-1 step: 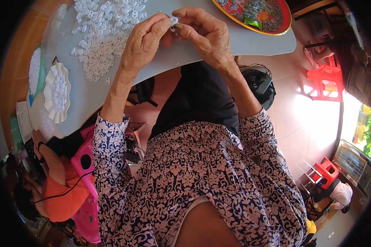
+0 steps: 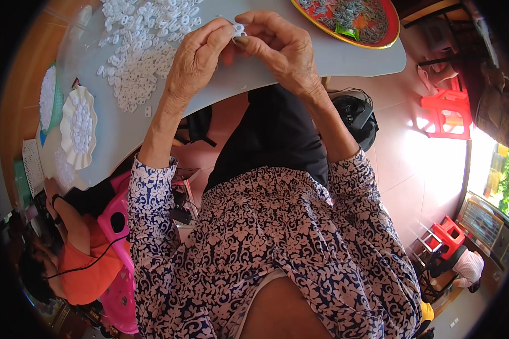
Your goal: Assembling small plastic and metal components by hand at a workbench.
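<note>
Above the table's near edge, my two hands meet at a small white plastic piece point(image 2: 240, 29) with round holes. My left hand point(image 2: 198, 56) is closed, its thumb and forefinger pinching the piece from the left. From the right, my right hand point(image 2: 283, 53) holds the same piece between thumb and fingers. To the left of my hands lies a heap of white two-holed plastic pieces point(image 2: 147, 25). Nearer to me is a pile of small flat off-white pieces point(image 2: 136, 79). A red, gold-rimmed tray point(image 2: 393, 34) at the far right holds many small grey metal parts and a green packet.
A scalloped white dish point(image 2: 68, 121) of white pieces stands on the grey table point(image 2: 367, 65) at the left, near a green basket point(image 2: 56, 104). A person in orange point(image 2: 90, 260) sits by a pink chair point(image 2: 116, 288) at lower left. Red stools point(image 2: 447, 116) stand at right.
My right thumb and fingers have shifted slightly on the white piece, and more of it shows between my hands. My left hand stays almost still.
</note>
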